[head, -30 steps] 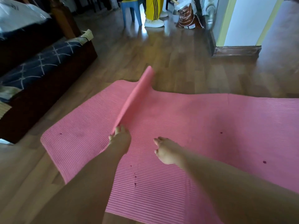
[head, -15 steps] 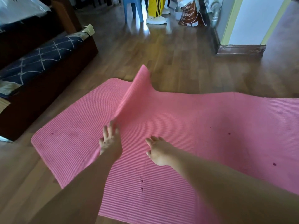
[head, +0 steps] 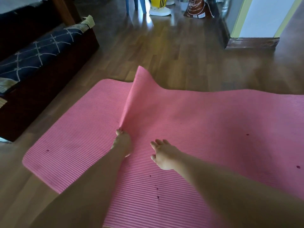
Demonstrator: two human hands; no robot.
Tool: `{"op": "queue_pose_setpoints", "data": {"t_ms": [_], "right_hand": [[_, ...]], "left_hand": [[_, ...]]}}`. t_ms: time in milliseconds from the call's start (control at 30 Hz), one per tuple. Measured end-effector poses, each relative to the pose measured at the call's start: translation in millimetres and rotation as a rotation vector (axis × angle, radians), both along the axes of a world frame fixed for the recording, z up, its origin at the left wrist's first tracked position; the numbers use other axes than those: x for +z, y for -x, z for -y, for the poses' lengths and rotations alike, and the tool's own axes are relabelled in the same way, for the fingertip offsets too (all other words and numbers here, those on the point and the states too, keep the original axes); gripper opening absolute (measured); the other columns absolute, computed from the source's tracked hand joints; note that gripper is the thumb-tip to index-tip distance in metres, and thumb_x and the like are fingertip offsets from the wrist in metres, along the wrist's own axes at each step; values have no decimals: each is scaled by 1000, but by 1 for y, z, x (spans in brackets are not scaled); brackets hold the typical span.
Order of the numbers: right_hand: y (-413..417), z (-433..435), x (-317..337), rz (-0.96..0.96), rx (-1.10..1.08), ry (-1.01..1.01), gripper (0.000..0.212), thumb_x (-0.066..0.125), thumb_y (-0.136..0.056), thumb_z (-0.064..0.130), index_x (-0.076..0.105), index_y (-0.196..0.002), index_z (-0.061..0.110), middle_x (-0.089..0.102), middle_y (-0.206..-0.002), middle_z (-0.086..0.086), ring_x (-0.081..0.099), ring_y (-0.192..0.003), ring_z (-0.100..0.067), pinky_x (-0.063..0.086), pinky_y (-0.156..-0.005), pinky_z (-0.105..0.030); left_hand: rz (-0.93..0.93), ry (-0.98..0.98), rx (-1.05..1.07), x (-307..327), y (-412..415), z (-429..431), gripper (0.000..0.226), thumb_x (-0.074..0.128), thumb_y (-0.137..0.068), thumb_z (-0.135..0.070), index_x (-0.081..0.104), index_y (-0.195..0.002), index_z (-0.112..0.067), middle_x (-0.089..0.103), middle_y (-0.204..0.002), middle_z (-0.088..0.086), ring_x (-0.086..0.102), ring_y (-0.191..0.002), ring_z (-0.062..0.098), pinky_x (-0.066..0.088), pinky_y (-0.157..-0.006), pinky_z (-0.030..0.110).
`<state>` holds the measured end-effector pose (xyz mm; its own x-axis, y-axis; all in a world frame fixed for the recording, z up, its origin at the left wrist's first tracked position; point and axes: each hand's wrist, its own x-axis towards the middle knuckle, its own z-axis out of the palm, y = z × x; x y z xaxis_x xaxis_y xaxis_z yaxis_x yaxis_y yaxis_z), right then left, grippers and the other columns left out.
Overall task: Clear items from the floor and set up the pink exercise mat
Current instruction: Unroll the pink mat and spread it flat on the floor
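Note:
The pink ribbed exercise mat (head: 213,122) lies spread over the wooden floor, with a raised fold (head: 136,96) running from near my hands toward the far edge. My left hand (head: 122,143) rests at the near end of that fold, fingers pressed against the ridge; whether it pinches the mat I cannot tell. My right hand (head: 164,154) lies flat on the mat just to the right, fingers apart, holding nothing. Small dark spots mark the mat surface.
A dark low sofa with a navy patterned cushion (head: 37,51) stands along the left. At the back are blue stool legs (head: 136,4), a person's yellow trousers and white shoe (head: 160,11), a brown bag (head: 197,10) and a wall corner (head: 251,41).
The fold has stood up higher and steeper. My left hand has drawn its fingers in against the fold's near end; my right hand has opened flat on the mat.

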<state>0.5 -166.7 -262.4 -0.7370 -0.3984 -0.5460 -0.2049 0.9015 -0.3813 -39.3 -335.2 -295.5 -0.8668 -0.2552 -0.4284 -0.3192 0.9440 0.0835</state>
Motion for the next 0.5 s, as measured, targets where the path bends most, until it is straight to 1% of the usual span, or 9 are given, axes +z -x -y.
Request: {"op": "queue_pose_setpoints", "data": {"t_ms": [67,133,167,200,267,300,367,433,500], "right_hand": [[0,6,-4,7,4,-9,60,37,-102,29,8,-153,16,4,-162,-3,1,-149,-28,16,-119,-47],[-1,12,-8,7,12,-18,61,37,-102,30,8,-153,16,4,-162,-3,1,-149,-28,16,-119,-47],[-1,14,-10,9,15,-18,61,37,-102,30,8,-153,15,5,-162,-3,2,-149,-29,17,-119,-47],[-2,18,-13,15,18,-17,61,37,-102,31,9,-153,15,5,-162,-2,2,-149,-29,17,-119,-47],[-2,22,-16,23,25,-21,61,37,-101,31,9,-153,15,6,-162,-2,2,-149,-28,17,-118,-48],[-2,23,-19,26,27,-25,61,38,-101,31,9,-153,15,7,-161,-2,3,-149,-29,18,-118,-48],[0,27,-25,31,35,-40,61,37,-102,31,9,-153,15,8,-161,-3,3,-149,-29,18,-118,-48],[2,32,-32,33,41,-53,61,37,-102,30,9,-153,14,8,-161,-4,4,-149,-29,18,-118,-47],[6,39,-40,34,38,-48,60,38,-101,28,10,-153,13,10,-161,-4,5,-148,-30,18,-118,-47]], "left_hand": [[8,26,-47,-1,-3,-2,59,47,-89,-2,21,-140,11,15,-146,25,51,-123,38,44,-99,38],[-8,38,-146,-9,-7,-4,57,44,-92,-5,21,-140,12,19,-146,30,46,-127,39,41,-103,41],[-2,52,-208,-14,-10,-4,58,42,-91,-3,19,-142,12,18,-147,32,43,-129,41,39,-105,42],[4,45,-239,-18,-13,-2,63,42,-89,1,13,-145,9,13,-150,33,43,-129,41,40,-105,41],[19,48,-272,-21,-18,4,81,45,-85,7,-2,-150,-4,2,-155,26,52,-122,39,46,-98,41],[10,70,-303,-20,-19,6,86,45,-85,6,-8,-151,-10,3,-157,21,55,-118,38,47,-94,42],[-25,113,-348,-23,-20,15,88,43,-86,1,-16,-150,-14,7,-159,13,58,-113,37,47,-88,44],[-9,136,-358,-27,-17,24,88,41,-87,-2,-21,-148,-14,7,-160,10,57,-114,37,46,-88,44],[33,122,-350,-31,-12,27,86,39,-88,-2,-21,-148,-14,7,-160,12,53,-121,36,44,-94,44]]}}
